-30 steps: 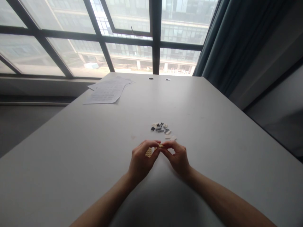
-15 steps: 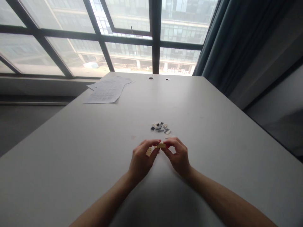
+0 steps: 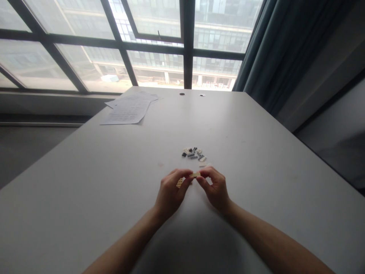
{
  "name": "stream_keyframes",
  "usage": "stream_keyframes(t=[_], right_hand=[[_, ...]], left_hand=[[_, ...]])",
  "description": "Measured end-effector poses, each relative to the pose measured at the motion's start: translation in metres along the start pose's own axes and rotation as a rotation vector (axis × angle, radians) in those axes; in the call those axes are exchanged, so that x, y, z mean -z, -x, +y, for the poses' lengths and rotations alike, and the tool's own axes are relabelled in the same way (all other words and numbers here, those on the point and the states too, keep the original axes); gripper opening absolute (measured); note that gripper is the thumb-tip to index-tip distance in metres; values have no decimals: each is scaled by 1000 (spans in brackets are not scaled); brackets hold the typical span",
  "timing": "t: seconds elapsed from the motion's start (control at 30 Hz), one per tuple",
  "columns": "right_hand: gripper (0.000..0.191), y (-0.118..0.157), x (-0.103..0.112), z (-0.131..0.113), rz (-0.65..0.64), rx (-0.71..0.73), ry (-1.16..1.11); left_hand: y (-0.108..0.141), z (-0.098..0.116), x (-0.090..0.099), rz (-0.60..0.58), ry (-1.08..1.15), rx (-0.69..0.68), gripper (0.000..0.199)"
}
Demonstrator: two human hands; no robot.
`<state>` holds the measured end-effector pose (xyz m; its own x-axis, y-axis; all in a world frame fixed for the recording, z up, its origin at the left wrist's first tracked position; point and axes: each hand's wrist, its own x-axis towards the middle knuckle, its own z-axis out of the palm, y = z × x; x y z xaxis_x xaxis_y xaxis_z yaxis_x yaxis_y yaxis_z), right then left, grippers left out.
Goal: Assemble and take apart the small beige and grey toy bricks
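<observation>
Between my fingertips is a small pale-yellow building brick [image 3: 195, 174], pinched at its two ends. My left hand [image 3: 172, 189] grips its left end with thumb and forefinger, and my right hand [image 3: 214, 188] its right end. The fingers cover both ends of the brick. A studded tan building plate [image 3: 179, 182] shows behind my left hand, partly hidden by it. Just beyond my hands lies a loose pile of small white, grey and black building bricks [image 3: 194, 155]. A flat pale piece [image 3: 202, 165] rests between the pile and my right hand.
The white table [image 3: 114, 182] stretches away to a large window [image 3: 159, 49]. Printed sheets of paper [image 3: 128, 110] lie at its far left. Two round cable holes, one of them a dark hole [image 3: 181, 94], sit near the far edge. A dark curtain [image 3: 262, 57] hangs at right.
The brick between my fingers has turned a little, showing a paler, smoother face. My right fingers have shifted slightly on it. The pile and papers stay as they were.
</observation>
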<state>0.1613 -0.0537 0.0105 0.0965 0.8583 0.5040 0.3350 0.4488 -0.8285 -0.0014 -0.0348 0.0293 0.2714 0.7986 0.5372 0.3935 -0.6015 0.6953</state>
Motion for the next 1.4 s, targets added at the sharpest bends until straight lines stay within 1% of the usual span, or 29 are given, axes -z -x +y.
stream_keyframes(t=[0.1,0.2,0.3,0.43,0.53,0.77,0.9,1.0,1.17,1.3,1.4], right_hand=[[11,1,-1,1,4,-4,-14],[17,2,-2,3,-6,5,-24],[18,3,-4,6,-3,-4,-20],[12,3,-5,7,23,-31,-37],[9,2,-5,5,15,-37,-49],[10,1,-3,2,-13,-31,-41],[14,3,-2,4,-57,-37,-53],[19,4,0,6,-106,-79,-133],[23,0,8,8,-237,-113,-251],[28,-5,13,6,-343,-134,-269],[26,-7,14,6,-348,-135,-220]], left_hand=[[-1,-1,0,3,18,-12,7],[0,-3,-2,15,32,-44,8],[1,-5,-4,28,9,-61,11],[2,-5,-5,25,-17,-84,15],[2,-4,-4,30,-29,-98,16],[2,-3,-4,35,-56,-98,17],[2,-1,-3,38,-62,-106,18],[2,0,-2,29,-61,-126,20],[4,-2,-2,2,-47,-189,18],[4,-4,-2,-26,-69,-253,12],[5,-6,-3,-52,-81,-282,12]])
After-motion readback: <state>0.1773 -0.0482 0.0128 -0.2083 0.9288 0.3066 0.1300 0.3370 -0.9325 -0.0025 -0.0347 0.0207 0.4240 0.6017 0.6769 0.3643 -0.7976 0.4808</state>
